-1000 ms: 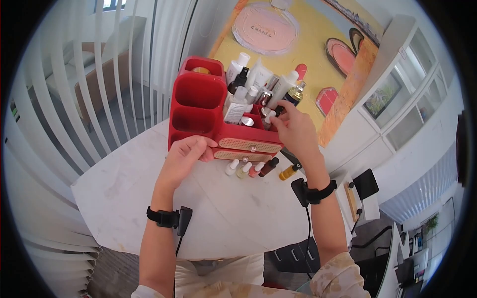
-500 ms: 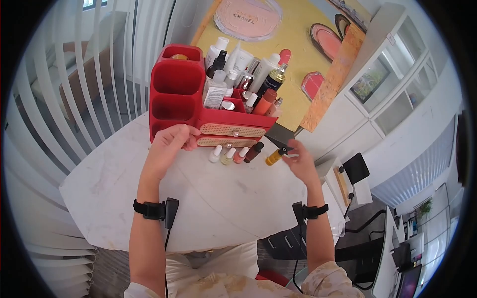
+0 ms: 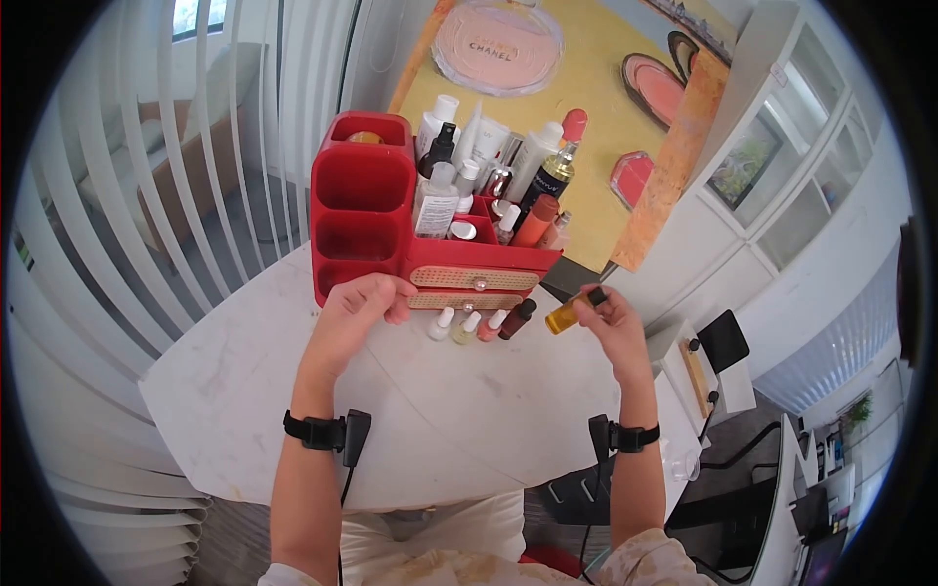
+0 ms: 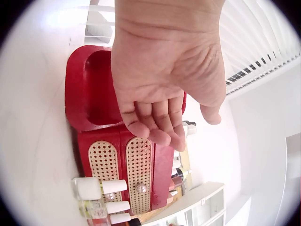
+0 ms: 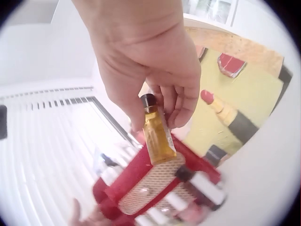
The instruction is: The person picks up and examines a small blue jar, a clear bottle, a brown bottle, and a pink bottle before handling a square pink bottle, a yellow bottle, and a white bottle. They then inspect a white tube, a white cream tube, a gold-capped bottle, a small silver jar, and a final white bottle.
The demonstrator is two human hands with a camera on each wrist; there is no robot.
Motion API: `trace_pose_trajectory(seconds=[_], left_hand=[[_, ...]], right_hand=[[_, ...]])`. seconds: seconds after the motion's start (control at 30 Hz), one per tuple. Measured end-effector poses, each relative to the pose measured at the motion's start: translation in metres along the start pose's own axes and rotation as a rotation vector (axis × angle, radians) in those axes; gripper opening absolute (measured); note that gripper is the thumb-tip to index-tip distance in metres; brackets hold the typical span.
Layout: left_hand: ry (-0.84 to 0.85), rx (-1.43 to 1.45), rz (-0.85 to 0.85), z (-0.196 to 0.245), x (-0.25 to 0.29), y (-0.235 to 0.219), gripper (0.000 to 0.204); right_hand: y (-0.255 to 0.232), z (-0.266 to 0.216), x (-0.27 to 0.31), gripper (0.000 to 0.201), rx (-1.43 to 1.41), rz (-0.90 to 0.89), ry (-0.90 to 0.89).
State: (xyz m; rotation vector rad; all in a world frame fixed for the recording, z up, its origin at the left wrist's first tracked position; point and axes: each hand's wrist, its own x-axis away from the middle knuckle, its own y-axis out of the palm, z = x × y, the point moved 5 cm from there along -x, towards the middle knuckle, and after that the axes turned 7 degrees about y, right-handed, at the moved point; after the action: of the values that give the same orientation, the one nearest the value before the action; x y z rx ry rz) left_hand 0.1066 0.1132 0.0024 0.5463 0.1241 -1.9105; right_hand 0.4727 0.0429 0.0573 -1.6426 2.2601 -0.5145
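My right hand [image 3: 620, 337] pinches a small bottle of amber liquid [image 5: 159, 139] with a black cap between thumb and fingers, tilted above the table's right side. My left hand [image 3: 350, 317] is at the lower front of a red cosmetics organizer [image 3: 489, 252], its fingers loosely bent and holding nothing. The organizer has two woven-cane drawer fronts with pearl-like knobs [image 3: 480, 283]. Before the drawers stand three white-capped nail polish bottles, including a pink one [image 3: 490, 326], and a dark bottle [image 3: 518, 319] with a black cap.
Lotion bottles, a white tube [image 3: 487, 143], a dark spray bottle [image 3: 442, 146] and an orange bottle [image 3: 535, 225] crowd the organizer's right compartments. A painted board [image 3: 596, 230] rises behind it. The marble-patterned table [image 3: 440, 420] has vertical blinds [image 3: 195, 195] at its left.
My right hand has left the organizer's right compartments, come down to the amber bottle on the table and picked it up. My left hand has stayed by the organizer's front.
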Motion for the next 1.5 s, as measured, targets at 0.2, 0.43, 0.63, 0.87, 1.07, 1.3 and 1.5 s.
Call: trace_pose_trajectory(seconds=[0.2, 0.43, 0.63, 0.87, 1.07, 1.3, 1.5], left_hand=[[-0.052, 0.093, -0.057, 0.001, 0.000, 0.010, 0.040], [-0.082, 0.106, -0.030, -0.008, 0.004, 0.000, 0.028], [-0.174, 0.240, -0.033, 0.000, 0.003, 0.012, 0.026], [-0.179, 0.201, -0.039, -0.003, 0.004, 0.021, 0.035], [-0.164, 0.159, -0.095, -0.002, 0.005, 0.024, 0.030], [-0.103, 0.154, -0.077, -0.008, 0.001, 0.020, 0.030], [-0.103, 0.171, -0.091, -0.008, 0.001, 0.020, 0.028]], right_hand=[[0.079, -0.072, 0.024, 0.042, -0.462, -0.435, -0.096], [0.168, -0.080, 0.007, 0.049, -0.577, -0.624, -0.237], [0.172, -0.070, -0.001, 0.053, -0.683, -0.589, -0.257], [0.167, -0.061, 0.005, 0.060, -0.647, -0.570, -0.269], [0.135, -0.082, 0.019, 0.050, -0.337, -0.493, -0.366], [0.051, -0.116, 0.005, 0.035, -0.209, 0.167, -0.621], [0.048, -0.124, -0.011, 0.032, 0.060, 0.195, -0.667]])
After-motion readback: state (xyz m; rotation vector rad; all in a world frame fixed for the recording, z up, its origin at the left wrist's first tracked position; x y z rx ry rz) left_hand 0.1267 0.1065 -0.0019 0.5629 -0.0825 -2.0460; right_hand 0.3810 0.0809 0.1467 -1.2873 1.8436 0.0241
